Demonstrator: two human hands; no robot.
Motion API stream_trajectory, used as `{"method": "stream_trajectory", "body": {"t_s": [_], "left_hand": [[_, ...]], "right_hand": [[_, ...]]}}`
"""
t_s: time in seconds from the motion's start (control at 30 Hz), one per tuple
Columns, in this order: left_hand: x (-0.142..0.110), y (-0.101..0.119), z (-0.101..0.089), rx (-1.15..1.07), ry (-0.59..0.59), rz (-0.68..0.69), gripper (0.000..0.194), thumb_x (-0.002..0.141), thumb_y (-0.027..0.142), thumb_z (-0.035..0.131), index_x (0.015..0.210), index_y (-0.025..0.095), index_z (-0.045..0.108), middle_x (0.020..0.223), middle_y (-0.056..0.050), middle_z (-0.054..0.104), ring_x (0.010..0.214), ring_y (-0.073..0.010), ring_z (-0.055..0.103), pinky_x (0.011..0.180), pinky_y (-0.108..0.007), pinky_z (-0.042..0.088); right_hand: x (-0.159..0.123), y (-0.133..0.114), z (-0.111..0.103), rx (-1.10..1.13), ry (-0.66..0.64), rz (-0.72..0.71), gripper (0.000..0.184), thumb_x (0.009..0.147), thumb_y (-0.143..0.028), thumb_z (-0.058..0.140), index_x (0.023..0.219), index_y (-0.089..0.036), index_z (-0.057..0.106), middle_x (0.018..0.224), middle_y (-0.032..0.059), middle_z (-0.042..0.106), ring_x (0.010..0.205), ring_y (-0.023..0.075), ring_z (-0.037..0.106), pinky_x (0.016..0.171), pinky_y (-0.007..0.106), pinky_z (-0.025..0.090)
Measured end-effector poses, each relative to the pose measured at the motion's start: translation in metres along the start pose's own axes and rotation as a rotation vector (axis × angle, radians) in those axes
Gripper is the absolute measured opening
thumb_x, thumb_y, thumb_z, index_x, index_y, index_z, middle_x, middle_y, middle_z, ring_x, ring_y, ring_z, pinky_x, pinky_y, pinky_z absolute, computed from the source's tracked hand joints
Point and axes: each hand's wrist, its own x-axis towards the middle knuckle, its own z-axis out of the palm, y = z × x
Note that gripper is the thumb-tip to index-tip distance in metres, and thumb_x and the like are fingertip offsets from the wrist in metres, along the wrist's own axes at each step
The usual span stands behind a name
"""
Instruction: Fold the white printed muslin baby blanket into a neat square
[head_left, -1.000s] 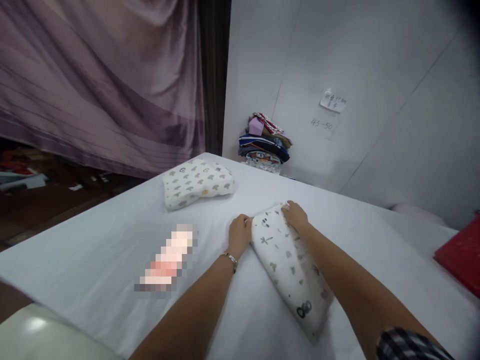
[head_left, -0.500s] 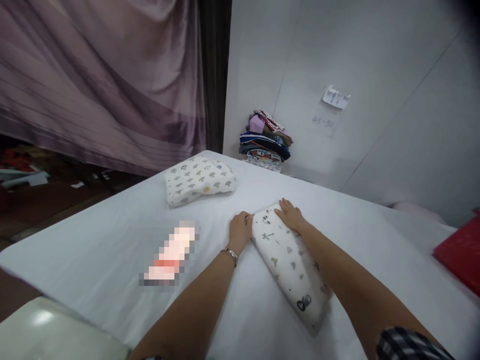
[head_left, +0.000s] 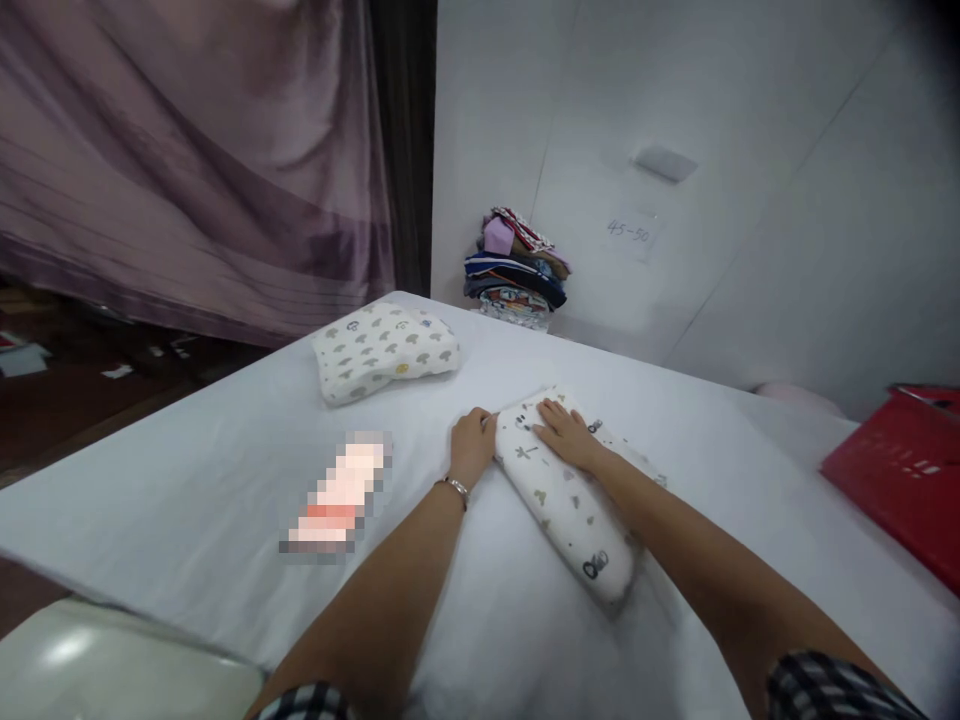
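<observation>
A folded white printed cloth (head_left: 559, 500), patterned with small palm trees and animal faces, lies slantwise on the white-covered table (head_left: 480, 620) in front of me. My left hand (head_left: 472, 445) has its fingers curled at the far left corner of this cloth, pinching its edge. On top, near the far end, my right hand (head_left: 566, 435) presses flat with fingers spread. Part of a cloth layer shows beyond my right wrist, and my forearm hides some of it. Farther back on the left rests a second folded white cloth (head_left: 386, 350) with grey prints.
A pixelated object (head_left: 337, 495) lies left of my left forearm. Several folded fabrics form a stack (head_left: 514, 270) by the wall. A red bag (head_left: 900, 470) is at the right edge. A pale glossy seat (head_left: 112, 660) stands front left, and a mauve curtain (head_left: 225, 150) hangs behind.
My right hand has slid from the far right corner onto the cloth's top, its fingers spreading. A layer now lies out to the right. My left hand stays at its corner; the view shifted slightly.
</observation>
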Motion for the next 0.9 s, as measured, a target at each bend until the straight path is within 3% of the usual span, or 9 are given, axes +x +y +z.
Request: {"method": "stream_trajectory", "body": {"t_s": [0.17,0.33,0.47,0.67,0.8,0.9], "left_hand": [[0.001,-0.001,0.000,0.004,0.001,0.001,0.023,0.085,0.035,0.042,0.082,0.021,0.059,0.082,-0.005,0.066,0.082,-0.0209,0.058,0.075,-0.031,0.040],[0.003,0.000,0.000,0.009,-0.007,0.005,0.023,0.085,0.036,0.041,0.083,0.021,0.059,0.083,-0.007,0.066,0.082,-0.0219,0.059,0.074,-0.031,0.040],[0.003,-0.001,0.001,0.007,-0.006,0.008,0.024,0.085,0.037,0.041,0.083,0.021,0.059,0.084,-0.007,0.066,0.082,-0.0218,0.059,0.073,-0.031,0.040],[0.001,-0.001,-0.002,-0.016,-0.011,0.036,0.024,0.085,0.037,0.042,0.083,0.020,0.059,0.081,-0.006,0.067,0.077,-0.0204,0.059,0.070,-0.030,0.042],[-0.002,-0.002,-0.005,-0.027,0.001,0.088,0.026,0.086,0.037,0.042,0.092,0.019,0.060,0.093,-0.006,0.066,0.086,-0.0192,0.059,0.077,-0.029,0.043],[-0.009,0.002,-0.009,-0.009,0.034,0.140,0.029,0.085,0.035,0.044,0.104,0.018,0.057,0.113,-0.009,0.060,0.105,-0.0220,0.052,0.093,-0.033,0.039]], "right_hand": [[-0.060,-0.004,0.001,0.027,-0.015,-0.072,0.066,0.089,-0.060,0.024,0.143,-0.023,0.027,0.151,0.0056,0.015,0.139,0.0222,0.009,0.111,0.047,0.003],[-0.106,0.037,0.003,-0.081,0.099,0.098,0.060,0.091,-0.055,0.026,0.140,-0.022,0.034,0.149,0.0065,0.021,0.138,0.0230,0.012,0.110,0.048,0.007],[-0.119,0.068,0.012,-0.125,0.152,0.197,0.058,0.092,-0.052,0.026,0.141,-0.021,0.031,0.150,0.0049,0.021,0.138,0.0199,0.012,0.110,0.047,0.008],[-0.118,0.077,0.015,0.080,0.201,0.174,0.056,0.090,-0.051,0.032,0.138,-0.022,0.038,0.148,0.0031,0.025,0.138,0.0194,0.015,0.111,0.046,0.007],[-0.128,0.094,0.012,0.365,0.445,0.308,0.054,0.088,-0.046,0.038,0.132,-0.016,0.047,0.144,0.0066,0.035,0.134,0.0199,0.028,0.110,0.035,0.021],[-0.137,0.107,0.011,0.496,0.470,0.463,0.056,0.084,-0.043,0.045,0.131,-0.014,0.049,0.136,0.0099,0.047,0.124,0.0219,0.044,0.105,0.034,0.030]]}}
